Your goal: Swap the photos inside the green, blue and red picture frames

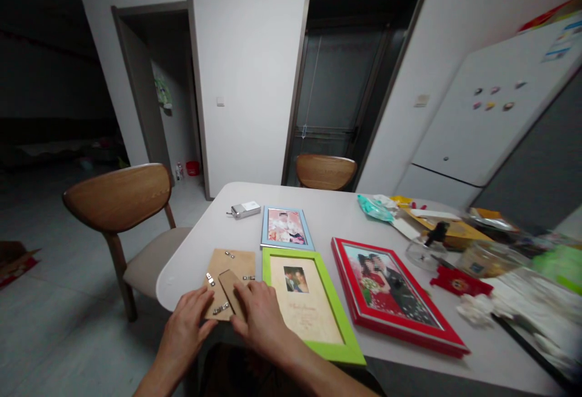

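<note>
A brown picture-frame backing board lies at the table's near left, with metal clips near its edges and a stand leg across its middle. My left hand grips the board's left side, fingers on top and thumb at the near edge. On the opposite side, my right hand has its fingers over the stand leg and its thumb by the near edge. Immediately right of the board is a green picture frame holding a small photo. Behind it lies a light blue picture frame.
A thick red picture frame lies to the right. A small grey-and-white device sits at the back left. Bags, papers and a clear container crowd the right end. Wooden chairs stand left and behind.
</note>
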### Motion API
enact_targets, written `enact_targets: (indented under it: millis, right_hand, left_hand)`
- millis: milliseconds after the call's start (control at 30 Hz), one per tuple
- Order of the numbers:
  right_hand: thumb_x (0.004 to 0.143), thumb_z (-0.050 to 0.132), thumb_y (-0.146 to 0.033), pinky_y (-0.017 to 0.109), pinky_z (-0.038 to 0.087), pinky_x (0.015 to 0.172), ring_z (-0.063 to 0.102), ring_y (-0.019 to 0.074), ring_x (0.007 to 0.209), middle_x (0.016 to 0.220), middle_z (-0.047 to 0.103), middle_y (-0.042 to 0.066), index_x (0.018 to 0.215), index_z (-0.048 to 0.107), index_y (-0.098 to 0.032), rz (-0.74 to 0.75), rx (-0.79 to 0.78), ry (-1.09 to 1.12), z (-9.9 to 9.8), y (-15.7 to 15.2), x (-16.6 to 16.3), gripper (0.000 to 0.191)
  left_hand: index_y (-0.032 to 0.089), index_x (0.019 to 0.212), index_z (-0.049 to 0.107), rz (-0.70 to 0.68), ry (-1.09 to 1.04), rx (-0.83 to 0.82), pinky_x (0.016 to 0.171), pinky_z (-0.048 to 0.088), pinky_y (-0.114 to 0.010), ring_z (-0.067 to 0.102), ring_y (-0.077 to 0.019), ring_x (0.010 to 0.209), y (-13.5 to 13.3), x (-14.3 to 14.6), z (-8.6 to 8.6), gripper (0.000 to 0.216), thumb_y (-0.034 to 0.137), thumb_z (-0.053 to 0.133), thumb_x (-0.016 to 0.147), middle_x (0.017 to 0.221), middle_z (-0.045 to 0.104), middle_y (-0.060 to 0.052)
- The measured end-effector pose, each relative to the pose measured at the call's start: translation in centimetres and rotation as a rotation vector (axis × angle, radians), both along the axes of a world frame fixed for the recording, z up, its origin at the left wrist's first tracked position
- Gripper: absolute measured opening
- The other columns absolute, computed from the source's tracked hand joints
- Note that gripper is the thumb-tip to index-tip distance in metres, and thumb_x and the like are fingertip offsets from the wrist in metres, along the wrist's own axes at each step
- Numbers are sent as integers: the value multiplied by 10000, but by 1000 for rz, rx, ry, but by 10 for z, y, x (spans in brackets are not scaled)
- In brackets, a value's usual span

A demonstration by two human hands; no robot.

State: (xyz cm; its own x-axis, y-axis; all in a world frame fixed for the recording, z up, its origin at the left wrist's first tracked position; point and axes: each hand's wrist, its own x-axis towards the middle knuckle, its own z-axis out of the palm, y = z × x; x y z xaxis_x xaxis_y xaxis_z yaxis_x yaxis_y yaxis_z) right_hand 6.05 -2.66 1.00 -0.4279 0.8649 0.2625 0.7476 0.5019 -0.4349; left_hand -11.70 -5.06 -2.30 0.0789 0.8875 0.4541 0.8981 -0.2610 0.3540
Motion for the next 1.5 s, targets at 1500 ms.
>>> enact_targets:
  millis: [1500]
  right_hand:
    - [772, 442, -209, 367, 318, 861, 399, 191, 1015, 1070, 494, 43, 916, 609, -266, 130, 117, -98, -2, -22, 127, 228]
  left_hand:
    - [175, 870, 525, -442, 15, -271, 958, 299, -388, 405, -214, 1132, 2, 118, 20, 256, 234, 626, 642, 1187, 505, -86]
